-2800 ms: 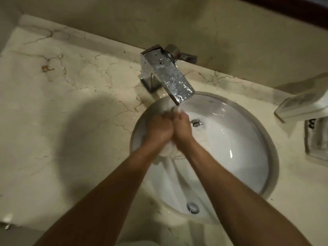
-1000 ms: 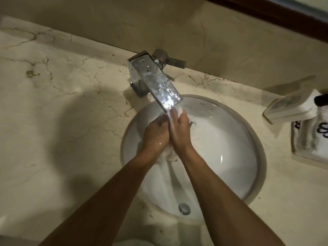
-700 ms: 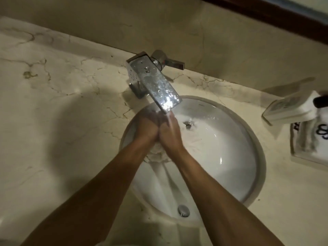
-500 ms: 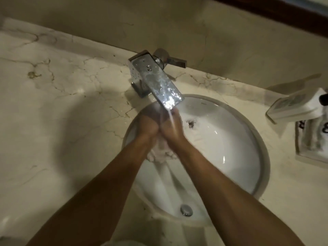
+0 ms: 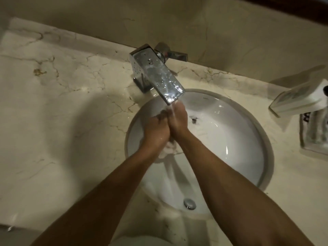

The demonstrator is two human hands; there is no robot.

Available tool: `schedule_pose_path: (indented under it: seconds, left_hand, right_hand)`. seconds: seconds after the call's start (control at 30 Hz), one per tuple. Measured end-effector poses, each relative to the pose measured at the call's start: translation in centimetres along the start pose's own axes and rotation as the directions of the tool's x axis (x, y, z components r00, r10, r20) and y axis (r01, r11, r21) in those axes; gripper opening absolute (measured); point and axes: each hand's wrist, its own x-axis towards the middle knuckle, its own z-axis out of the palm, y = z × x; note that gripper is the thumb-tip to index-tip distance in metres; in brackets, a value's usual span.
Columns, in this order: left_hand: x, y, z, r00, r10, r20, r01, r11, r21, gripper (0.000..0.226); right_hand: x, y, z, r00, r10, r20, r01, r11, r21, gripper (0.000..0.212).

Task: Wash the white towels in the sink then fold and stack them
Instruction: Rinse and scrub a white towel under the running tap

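Observation:
A wet white towel (image 5: 168, 150) is bunched between my two hands over the round white sink (image 5: 230, 139). Only a small crumpled part of it shows below my wrists. My left hand (image 5: 156, 130) and my right hand (image 5: 178, 120) are pressed together around the towel, directly under the spout of the chrome faucet (image 5: 158, 75). Water runs from the spout onto my fingers. How my fingers lie round the cloth is mostly hidden.
The marble counter (image 5: 62, 112) spreads wide to the left of the sink. A white box (image 5: 300, 98) and a tray with a folded towel (image 5: 314, 134) sit at the right edge. The sink's overflow cap (image 5: 189, 204) is near me, the drain (image 5: 194, 119) beyond my hands.
My hands have kept rubbing the towel under the running water, shifting slightly back and forth beneath the spout. The camera view has drifted a little.

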Motion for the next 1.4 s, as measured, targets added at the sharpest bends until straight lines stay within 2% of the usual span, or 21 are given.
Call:
schedule_pose_path:
  seconds: [0.1,0.17,0.23,0.27,0.37,0.47,0.6,0.67,0.7,0.77,0.83,0.9,0.93,1.0,1.07,1.1,1.17,1.2,1.27,1.33,1.4]
  left_hand:
    - [0.9,-0.6,0.2,0.999,0.046,0.018,-0.046,0.999,0.009,0.040]
    - [2.5,-0.5,-0.4,0.999,0.023,-0.044,-0.019,0.996,0.089,0.039]
    - [2.5,0.3,-0.8,0.999,-0.032,-0.010,0.034,0.950,0.312,0.040]
    - [2.1,0.1,-0.8,1.000,-0.007,0.007,0.004,0.946,0.323,0.039]
    - [-0.2,-0.3,0.1,1.000,0.019,-0.023,-0.017,0.998,0.052,0.036]
    - [-1.7,-0.3,0.5,0.989,0.144,0.027,-0.147,0.980,0.138,0.045]
    - [-1.6,0.5,0.0,0.995,0.084,0.044,-0.083,0.996,-0.020,0.039]
    - [-0.8,-0.7,-0.6,1.000,-0.011,0.004,0.012,0.991,-0.137,0.032]
    - [-0.3,-1.5,-0.9,0.998,-0.059,0.016,0.061,0.976,-0.209,0.039]
    - [0.3,-3.0,-1.5,0.978,-0.155,0.138,0.198,0.894,-0.402,0.055]
    - [-0.2,-2.9,-2.2,0.949,-0.140,0.284,0.288,0.752,-0.593,0.049]
    - [0.3,-3.0,-2.7,0.917,-0.150,0.369,0.372,0.655,-0.658,0.044]
    - [0.4,-2.9,-2.9,0.884,-0.145,0.445,0.429,0.632,-0.646,0.044]
    - [0.3,-2.7,-3.4,0.712,-0.089,0.696,0.573,0.646,-0.504,0.059]
    - [0.0,-2.5,-3.7,0.657,-0.178,0.732,0.595,0.720,-0.358,0.059]
    - [0.2,-2.4,-3.8,0.689,-0.195,0.698,0.577,0.730,-0.366,0.052]
    - [0.5,-2.6,-3.5,0.880,-0.145,0.451,0.413,0.703,-0.579,0.027]
    - [0.5,-2.6,-3.6,0.941,-0.106,0.321,0.301,0.693,-0.656,0.019]
    - [0.8,-2.9,-3.6,0.983,-0.002,0.185,0.122,0.759,-0.640,0.023]
    - [1.3,-3.0,-3.9,0.983,0.049,0.176,0.070,0.789,-0.611,0.025]
    - [0.7,-2.1,-3.9,0.985,0.090,0.150,0.013,0.817,-0.576,0.026]
  right_hand:
    - [0.4,1.1,0.7,0.996,0.083,-0.011,-0.083,0.995,0.051,0.026]
    - [-2.3,1.2,1.1,0.999,0.027,0.026,-0.028,0.999,0.037,0.032]
    - [-3.9,1.5,0.9,0.997,-0.008,0.081,0.007,1.000,0.011,0.038]
    - [-3.6,1.3,0.7,0.995,-0.018,0.100,0.019,1.000,-0.011,0.040]
    - [0.5,1.6,0.0,0.995,-0.009,0.097,0.014,0.999,-0.052,0.032]
    - [2.6,2.2,-0.6,0.979,0.169,0.117,-0.178,0.981,0.072,0.028]
    - [0.2,2.3,-2.3,0.941,0.306,0.147,-0.338,0.890,0.305,0.023]
    - [-1.1,1.9,-3.7,0.894,0.386,0.227,-0.447,0.748,0.490,0.023]
    - [-1.7,1.8,-4.5,0.877,0.389,0.281,-0.480,0.704,0.524,0.023]
    - [-2.9,1.9,-6.1,0.855,0.334,0.396,-0.512,0.661,0.549,0.025]
    - [-3.6,2.5,-7.6,0.837,0.253,0.485,-0.523,0.631,0.573,0.046]
    - [-3.8,3.5,-8.6,0.817,0.174,0.549,-0.560,0.462,0.687,0.063]
    - [-4.0,3.9,-9.0,0.817,0.148,0.557,-0.562,0.416,0.715,0.067]
    - [-4.9,4.0,-9.3,0.823,0.122,0.555,-0.553,0.392,0.735,0.076]
    - [-4.9,4.9,-9.2,0.822,0.138,0.553,-0.564,0.333,0.756,0.086]
    - [-5.1,4.9,-9.0,0.818,0.155,0.554,-0.574,0.292,0.765,0.080]
    - [-5.5,4.2,-8.6,0.817,0.218,0.535,-0.577,0.279,0.768,0.050]
    - [-5.9,3.6,-8.4,0.817,0.251,0.520,-0.576,0.305,0.758,0.036]
    - [-6.1,3.1,-8.2,0.830,0.245,0.501,-0.557,0.398,0.729,0.029]
    - [-6.4,2.4,-8.2,0.831,0.198,0.520,-0.548,0.456,0.701,0.045]
    - [-6.7,1.2,-8.0,0.830,0.135,0.541,-0.531,0.487,0.694,0.043]
